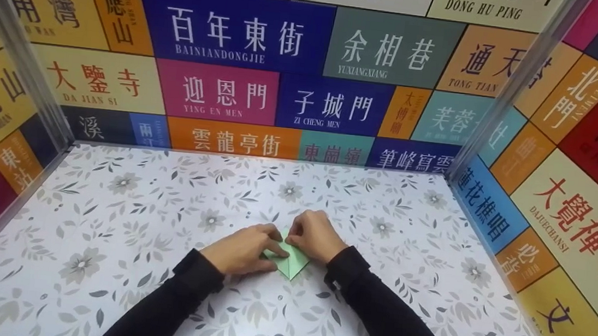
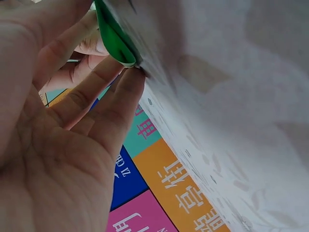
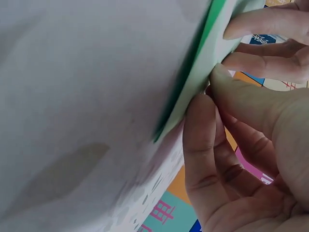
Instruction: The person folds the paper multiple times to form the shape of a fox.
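Observation:
A small piece of light green paper (image 1: 292, 263), folded to a pointed shape with a crease down its middle, lies on the patterned tabletop. My left hand (image 1: 247, 249) holds its left side, with fingertips on top and at the edge. At its upper right edge, my right hand (image 1: 317, 237) pinches the paper between thumb and bent fingers. In the left wrist view, a darker green fold (image 2: 113, 38) bulges beside the left fingertips. The right wrist view shows the paper's long edge (image 3: 193, 82) slightly raised near the thumb. Fingers cover the paper's upper part.
The white tabletop (image 1: 165, 193) carries a grey flower and leaf print. Behind it stands a wall of coloured name panels (image 1: 235, 30), with similar panels (image 1: 574, 216) along the right and left sides.

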A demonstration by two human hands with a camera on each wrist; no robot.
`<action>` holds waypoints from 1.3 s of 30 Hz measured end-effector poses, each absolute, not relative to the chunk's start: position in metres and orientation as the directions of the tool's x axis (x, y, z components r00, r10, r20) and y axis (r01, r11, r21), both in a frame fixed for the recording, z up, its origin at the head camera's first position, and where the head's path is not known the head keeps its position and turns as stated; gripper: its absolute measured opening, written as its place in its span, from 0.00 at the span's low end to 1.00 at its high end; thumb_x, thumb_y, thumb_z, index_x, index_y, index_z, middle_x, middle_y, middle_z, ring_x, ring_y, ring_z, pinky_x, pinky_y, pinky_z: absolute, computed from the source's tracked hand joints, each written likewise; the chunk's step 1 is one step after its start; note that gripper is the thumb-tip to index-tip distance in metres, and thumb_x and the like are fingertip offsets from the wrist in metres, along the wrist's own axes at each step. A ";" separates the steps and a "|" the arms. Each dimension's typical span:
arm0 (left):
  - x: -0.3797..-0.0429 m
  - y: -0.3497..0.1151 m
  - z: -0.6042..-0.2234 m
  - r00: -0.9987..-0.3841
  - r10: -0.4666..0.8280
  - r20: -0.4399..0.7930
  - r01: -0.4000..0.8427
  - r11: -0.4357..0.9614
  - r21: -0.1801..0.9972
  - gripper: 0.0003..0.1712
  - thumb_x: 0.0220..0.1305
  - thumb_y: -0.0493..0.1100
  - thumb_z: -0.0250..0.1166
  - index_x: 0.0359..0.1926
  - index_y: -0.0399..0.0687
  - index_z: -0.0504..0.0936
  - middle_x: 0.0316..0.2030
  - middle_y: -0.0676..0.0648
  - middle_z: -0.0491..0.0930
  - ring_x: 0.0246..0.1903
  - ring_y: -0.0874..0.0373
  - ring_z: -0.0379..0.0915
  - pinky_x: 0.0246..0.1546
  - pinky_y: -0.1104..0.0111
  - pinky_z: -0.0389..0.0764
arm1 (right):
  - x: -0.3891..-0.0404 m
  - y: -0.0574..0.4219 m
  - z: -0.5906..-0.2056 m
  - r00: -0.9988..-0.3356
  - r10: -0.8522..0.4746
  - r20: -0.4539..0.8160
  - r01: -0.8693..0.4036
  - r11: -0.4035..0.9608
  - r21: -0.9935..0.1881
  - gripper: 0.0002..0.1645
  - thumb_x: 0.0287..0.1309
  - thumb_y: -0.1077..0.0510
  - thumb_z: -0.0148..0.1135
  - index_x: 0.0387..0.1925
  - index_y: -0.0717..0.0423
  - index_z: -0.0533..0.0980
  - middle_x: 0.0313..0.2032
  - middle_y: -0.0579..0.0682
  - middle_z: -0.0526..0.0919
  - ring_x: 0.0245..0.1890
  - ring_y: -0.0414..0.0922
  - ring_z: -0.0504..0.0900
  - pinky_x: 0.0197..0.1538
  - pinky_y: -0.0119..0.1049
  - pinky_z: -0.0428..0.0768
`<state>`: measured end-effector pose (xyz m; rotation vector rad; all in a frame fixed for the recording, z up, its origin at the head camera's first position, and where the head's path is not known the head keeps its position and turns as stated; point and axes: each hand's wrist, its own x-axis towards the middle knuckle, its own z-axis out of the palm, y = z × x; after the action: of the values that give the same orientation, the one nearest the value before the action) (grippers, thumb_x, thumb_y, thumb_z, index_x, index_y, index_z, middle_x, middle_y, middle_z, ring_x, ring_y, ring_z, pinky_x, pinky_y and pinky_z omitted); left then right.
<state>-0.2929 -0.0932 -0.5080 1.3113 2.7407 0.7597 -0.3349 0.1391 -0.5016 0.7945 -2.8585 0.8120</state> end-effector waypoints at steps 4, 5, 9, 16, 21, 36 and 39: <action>-0.296 -0.096 -0.507 -0.661 0.720 0.213 0.722 0.532 0.441 0.18 0.69 0.40 0.81 0.58 0.44 0.97 0.57 0.41 0.91 0.56 0.46 0.90 0.64 0.53 0.91 | -0.336 0.139 -0.502 -0.862 -0.465 0.202 -0.501 0.725 -0.473 0.08 0.63 0.64 0.85 0.29 0.56 0.93 0.25 0.49 0.92 0.25 0.38 0.77 0.33 0.31 0.75; -0.297 -0.096 -0.507 -0.662 0.716 0.222 0.722 0.530 0.445 0.16 0.70 0.40 0.81 0.57 0.43 0.97 0.55 0.41 0.92 0.55 0.46 0.90 0.63 0.53 0.91 | -0.336 0.139 -0.503 -0.862 -0.464 0.202 -0.501 0.725 -0.473 0.08 0.63 0.64 0.85 0.29 0.56 0.93 0.25 0.49 0.92 0.25 0.38 0.77 0.33 0.31 0.75; -0.304 -0.099 -0.507 -0.699 0.671 0.245 0.690 0.544 0.478 0.09 0.74 0.39 0.78 0.51 0.40 0.97 0.47 0.41 0.94 0.49 0.45 0.91 0.57 0.53 0.92 | -0.336 0.139 -0.504 -0.868 -0.456 0.197 -0.492 0.733 -0.469 0.08 0.63 0.64 0.86 0.29 0.56 0.93 0.25 0.48 0.92 0.25 0.37 0.77 0.33 0.32 0.76; -0.326 -0.091 -0.507 -0.807 0.549 0.218 0.573 0.637 0.516 0.04 0.73 0.36 0.77 0.45 0.43 0.97 0.41 0.44 0.97 0.44 0.47 0.93 0.56 0.50 0.93 | -0.337 0.142 -0.506 -0.872 -0.447 0.199 -0.483 0.724 -0.493 0.07 0.62 0.65 0.86 0.30 0.57 0.93 0.25 0.48 0.92 0.24 0.36 0.77 0.33 0.31 0.76; -0.343 -0.082 -0.509 -0.846 0.490 0.211 0.523 0.686 0.506 0.03 0.70 0.35 0.78 0.37 0.46 0.96 0.34 0.46 0.95 0.36 0.50 0.90 0.50 0.52 0.92 | -0.335 0.141 -0.506 -0.870 -0.444 0.214 -0.488 0.714 -0.501 0.08 0.62 0.65 0.86 0.29 0.56 0.93 0.24 0.48 0.92 0.24 0.36 0.76 0.33 0.30 0.75; -0.364 -0.067 -0.511 -0.899 0.398 0.182 0.426 0.704 0.568 0.06 0.65 0.37 0.82 0.32 0.44 0.94 0.28 0.46 0.92 0.28 0.58 0.78 0.40 0.61 0.86 | -0.335 0.141 -0.507 -0.854 -0.464 0.237 -0.517 0.699 -0.493 0.09 0.61 0.66 0.85 0.27 0.55 0.92 0.23 0.48 0.91 0.24 0.37 0.76 0.34 0.32 0.74; -0.366 -0.065 -0.511 -0.903 0.393 0.171 0.415 0.701 0.580 0.06 0.65 0.38 0.83 0.33 0.43 0.94 0.28 0.46 0.93 0.27 0.59 0.78 0.39 0.63 0.85 | -0.334 0.141 -0.507 -0.852 -0.465 0.240 -0.520 0.699 -0.492 0.09 0.61 0.66 0.85 0.27 0.55 0.92 0.23 0.48 0.91 0.24 0.37 0.76 0.34 0.33 0.74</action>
<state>-0.3657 -0.0654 -0.5110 0.6965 2.9287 1.0118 -0.3343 0.1415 -0.5069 0.8149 -2.8047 0.8579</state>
